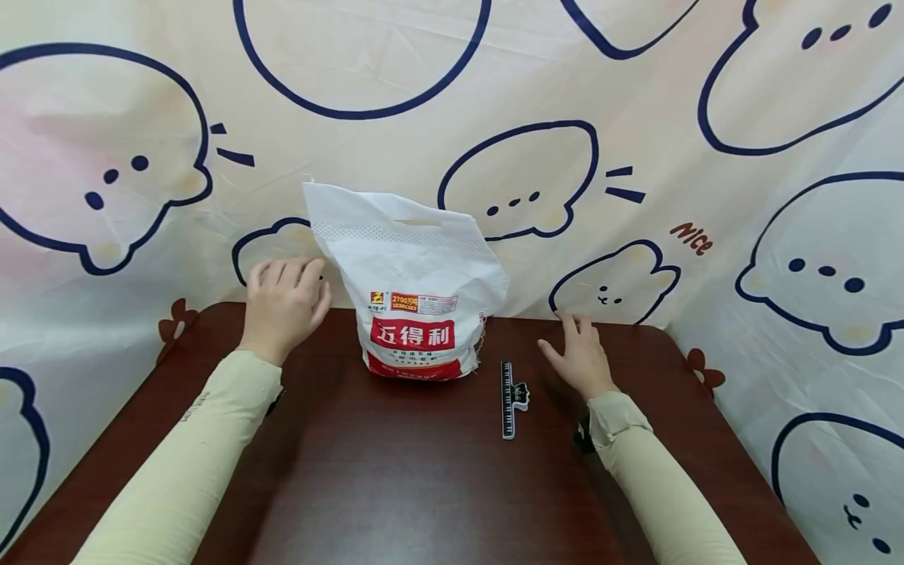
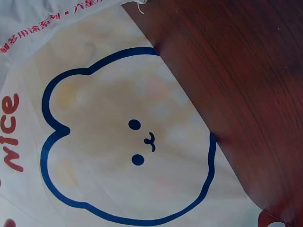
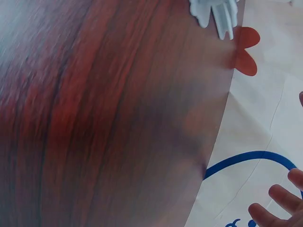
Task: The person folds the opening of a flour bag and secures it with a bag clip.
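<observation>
A white flour bag with red labels stands upright on the brown table, its top flattened and leaning left, with a handle slot near the upper edge. My left hand hovers beside the bag's left side, fingers loosely bent and holding nothing. In the left wrist view, part of the bag shows at the top left. To the bag's right lies a black and white clip with a keyboard-like pattern. My right hand is to the right of the clip, fingers spread and holding nothing.
A pale cloth backdrop with blue-outlined cartoon faces rises behind the table and along both sides. The table's back edge runs just behind the bag. In the right wrist view, pale scalloped clip parts show at the top.
</observation>
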A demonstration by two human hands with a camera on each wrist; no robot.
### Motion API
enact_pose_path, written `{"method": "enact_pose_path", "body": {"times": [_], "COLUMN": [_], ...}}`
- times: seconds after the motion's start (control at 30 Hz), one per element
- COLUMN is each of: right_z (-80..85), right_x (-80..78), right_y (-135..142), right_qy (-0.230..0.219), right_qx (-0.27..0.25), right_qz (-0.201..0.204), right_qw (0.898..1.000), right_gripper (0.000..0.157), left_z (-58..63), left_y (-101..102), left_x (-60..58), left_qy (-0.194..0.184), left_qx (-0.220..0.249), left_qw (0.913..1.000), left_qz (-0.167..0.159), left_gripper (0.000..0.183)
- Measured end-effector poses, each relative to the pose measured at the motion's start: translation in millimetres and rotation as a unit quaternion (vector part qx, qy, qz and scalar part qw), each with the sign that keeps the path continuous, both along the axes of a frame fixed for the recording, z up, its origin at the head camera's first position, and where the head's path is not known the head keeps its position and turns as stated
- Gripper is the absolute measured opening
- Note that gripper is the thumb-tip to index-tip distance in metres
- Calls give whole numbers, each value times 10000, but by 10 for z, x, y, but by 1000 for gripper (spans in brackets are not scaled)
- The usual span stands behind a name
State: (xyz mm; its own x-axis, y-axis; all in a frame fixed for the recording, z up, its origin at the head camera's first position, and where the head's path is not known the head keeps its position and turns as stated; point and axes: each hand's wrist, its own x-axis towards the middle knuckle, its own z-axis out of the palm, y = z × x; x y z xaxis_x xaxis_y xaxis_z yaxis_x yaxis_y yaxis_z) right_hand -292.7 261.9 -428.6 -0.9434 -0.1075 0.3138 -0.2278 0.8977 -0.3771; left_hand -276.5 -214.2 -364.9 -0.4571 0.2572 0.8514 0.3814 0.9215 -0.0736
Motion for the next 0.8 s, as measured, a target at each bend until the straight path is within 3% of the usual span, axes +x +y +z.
{"method": "enact_pose_path", "body": {"times": [0.23, 0.43, 0.8], "right_z": [1, -24, -13], "right_x": [10, 29, 29], "right_y": [-88, -136, -223], "right_qy": [54, 87, 547], "right_qx": [-20, -45, -22], "right_qz": [111, 122, 205], "right_qw": [9999, 9999, 9983], "right_gripper": [67, 63, 57], "left_z": [41, 90, 213], "left_y": [49, 89, 187], "left_x": [-21, 4, 55], "left_qy": [455, 441, 520], "left_qx": [130, 78, -29], "left_qw": [9988, 9989, 9980], "left_qz": [-79, -119, -369], "left_gripper": [22, 23, 24]}}
